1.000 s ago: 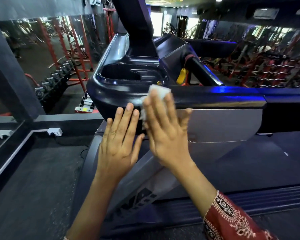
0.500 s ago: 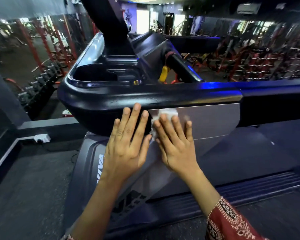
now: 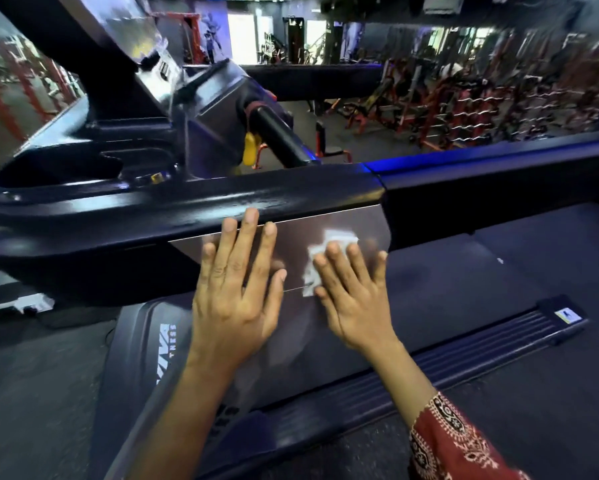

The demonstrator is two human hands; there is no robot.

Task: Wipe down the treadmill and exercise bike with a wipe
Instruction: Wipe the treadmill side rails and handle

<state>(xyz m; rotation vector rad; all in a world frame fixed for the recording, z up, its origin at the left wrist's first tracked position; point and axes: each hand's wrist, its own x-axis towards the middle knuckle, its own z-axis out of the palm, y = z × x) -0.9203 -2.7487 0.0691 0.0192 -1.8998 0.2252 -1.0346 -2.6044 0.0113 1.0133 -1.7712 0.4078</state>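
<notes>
Fingers (image 3: pixel 338 268) straight, the right hand (image 3: pixel 357 306) presses the crumpled white wipe (image 3: pixel 336 235) on the shiny grey treadmill panel (image 3: pixel 291 242) to rub it, the flat empty left hand (image 3: pixel 235 299) at nine o'clock steadying.

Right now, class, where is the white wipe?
In the head view, right of centre: the wipe is pressed flat on the treadmill's grey side panel under the right hand, just below the black handrail.
</notes>
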